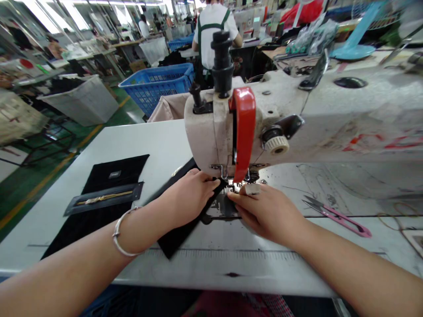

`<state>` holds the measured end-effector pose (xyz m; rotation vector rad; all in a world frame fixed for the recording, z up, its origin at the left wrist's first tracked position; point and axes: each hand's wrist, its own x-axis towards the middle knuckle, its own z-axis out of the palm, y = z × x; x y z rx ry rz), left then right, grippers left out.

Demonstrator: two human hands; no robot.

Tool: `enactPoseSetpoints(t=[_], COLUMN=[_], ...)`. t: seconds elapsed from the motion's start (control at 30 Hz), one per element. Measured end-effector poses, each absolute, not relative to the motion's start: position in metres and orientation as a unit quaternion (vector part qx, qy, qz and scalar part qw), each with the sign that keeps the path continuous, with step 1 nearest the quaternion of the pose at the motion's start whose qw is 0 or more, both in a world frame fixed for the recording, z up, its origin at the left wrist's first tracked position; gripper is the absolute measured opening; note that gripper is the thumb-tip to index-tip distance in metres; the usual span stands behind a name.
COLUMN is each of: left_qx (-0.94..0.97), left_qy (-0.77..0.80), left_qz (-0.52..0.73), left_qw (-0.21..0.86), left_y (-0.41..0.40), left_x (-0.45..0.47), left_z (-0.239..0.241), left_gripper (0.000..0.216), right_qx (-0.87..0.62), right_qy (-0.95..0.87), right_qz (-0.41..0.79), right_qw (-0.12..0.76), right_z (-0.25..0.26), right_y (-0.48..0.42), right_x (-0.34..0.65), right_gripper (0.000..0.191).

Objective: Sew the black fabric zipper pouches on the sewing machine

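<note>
A cream sewing machine (297, 119) with a red guard (245, 127) stands on the white table (158, 141). A narrow black fabric strip (175, 240) runs diagonally under its needle. My left hand (190, 196), silver bangle on the wrist, lies on the strip with its fingers curled and pressed onto the cloth just left of the presser foot. My right hand (264, 211) sits right of the needle, fingers pinched together at the strip's end by the foot. The needle point itself is hidden behind my fingers.
Black fabric pieces (102, 193) with a zipper panel (104, 198) lie at the left. Pink thread snips (337, 215) rest at the right. A blue basket (158, 86), a grey bin (82, 101) and a person in a white shirt (214, 31) are behind the machine.
</note>
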<state>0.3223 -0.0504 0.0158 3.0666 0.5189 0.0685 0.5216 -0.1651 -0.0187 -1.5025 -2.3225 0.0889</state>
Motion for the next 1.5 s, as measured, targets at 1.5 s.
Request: enactPoseSetpoints(t=[1.5], left_qx=[0.478], left_qy=[0.508], left_qz=[0.338], left_qw=[0.631], left_y=[-0.151], left_x=[0.245], left_z=[0.005], left_gripper=[0.070], right_qx=[-0.564], right_qy=[-0.745], right_qz=[0.103], right_qw=[0.341], right_z=[-0.034], right_y=[-0.215], right_x=[0.486], right_gripper=[0.053])
